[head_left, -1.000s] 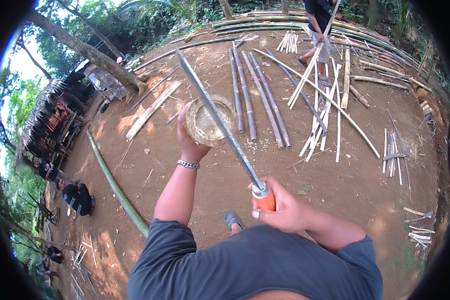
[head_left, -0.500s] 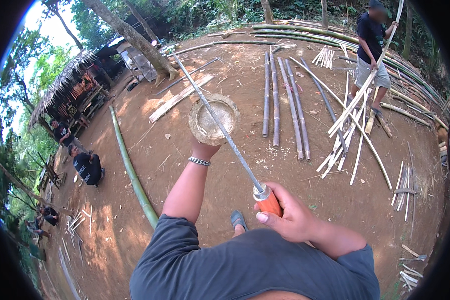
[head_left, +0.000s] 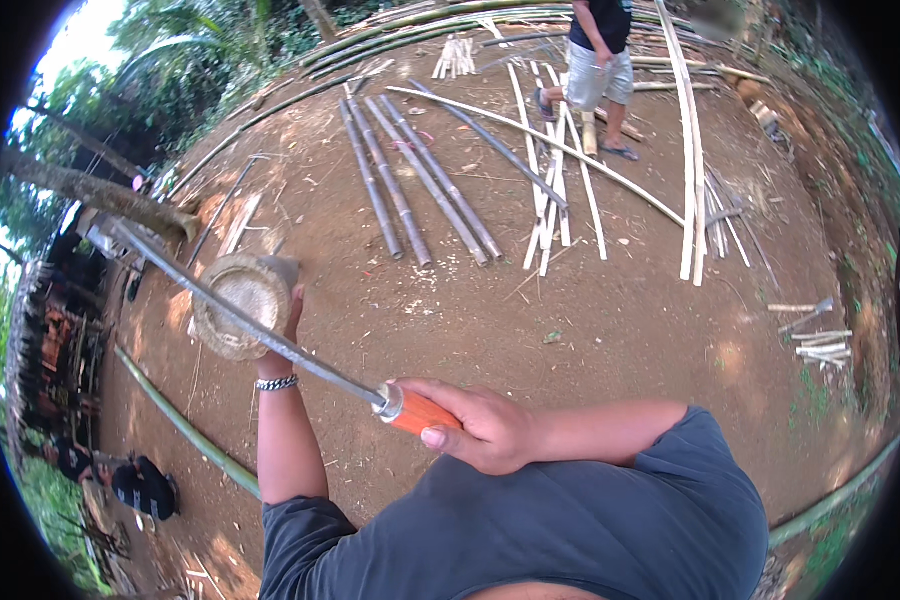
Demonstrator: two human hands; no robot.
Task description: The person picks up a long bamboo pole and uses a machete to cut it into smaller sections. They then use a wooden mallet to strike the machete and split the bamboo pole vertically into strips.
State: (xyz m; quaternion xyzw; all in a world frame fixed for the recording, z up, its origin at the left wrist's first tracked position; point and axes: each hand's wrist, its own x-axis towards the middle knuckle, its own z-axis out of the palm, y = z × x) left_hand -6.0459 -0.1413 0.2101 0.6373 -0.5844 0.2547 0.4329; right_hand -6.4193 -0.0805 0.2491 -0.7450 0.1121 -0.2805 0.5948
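My left hand [head_left: 292,328] grips a round, stone-like bowl [head_left: 240,310] with a thick rough rim and a pale, shallow hollow; my palm and most fingers are hidden behind it. In my right hand [head_left: 482,428] is a long, narrow-bladed metal tool [head_left: 322,372] with an orange handle and a metal collar. Its grey blade runs up and left, crossing in front of the bowl. From this angle I cannot tell whether blade and rim touch. A chain bracelet circles my left wrist.
Dark bamboo poles [head_left: 425,185] lie on the brown earth ahead, with split strips [head_left: 555,190] to their right. A person [head_left: 600,80] stands beyond, near long upright-looking strips [head_left: 690,150]. A green pole [head_left: 185,425] lies at left, near people crouching [head_left: 142,487].
My view has swung right, so the ground and poles shift left in it. The bowl and tool stay in my hands, now further left. The other person's long strips stand more upright.
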